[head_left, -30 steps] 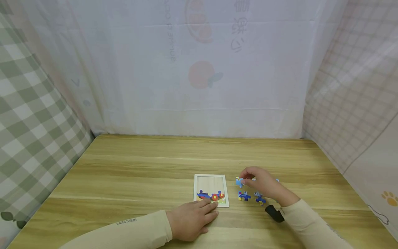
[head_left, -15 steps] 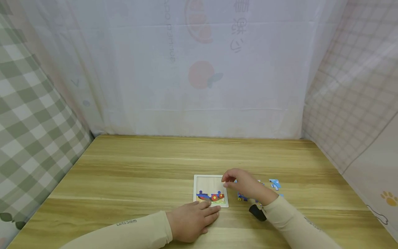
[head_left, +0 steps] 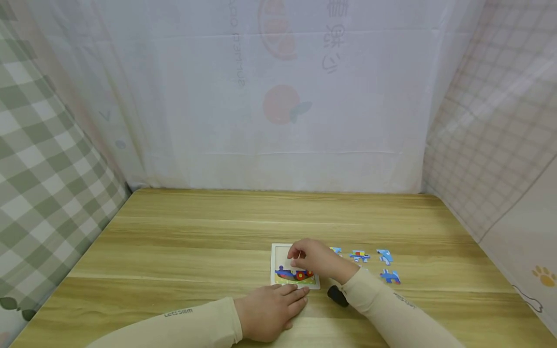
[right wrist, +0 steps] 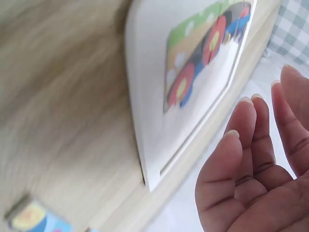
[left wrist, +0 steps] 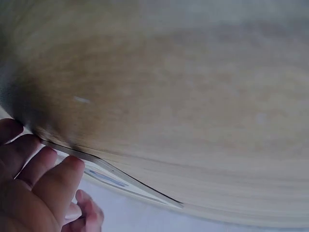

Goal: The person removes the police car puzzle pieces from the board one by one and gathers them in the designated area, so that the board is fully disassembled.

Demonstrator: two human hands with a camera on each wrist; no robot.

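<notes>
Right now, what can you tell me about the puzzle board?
The puzzle board is a flat white-rimmed tray with a pale wooden-looking inside, lying on the wooden table. Along its near edge, joined pieces show a blue and red vehicle on green. The rest of the inside looks bare. The left hand rests flat at its near edge, fingertips touching the rim. The right hand hovers over its far right part; whether it holds a piece is hidden.

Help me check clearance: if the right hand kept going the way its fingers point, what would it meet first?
Probably the puzzle tray: the right hand hovers over it, fingers aimed leftward and down toward its bare upper part above the placed pieces. Depth is unclear.
</notes>
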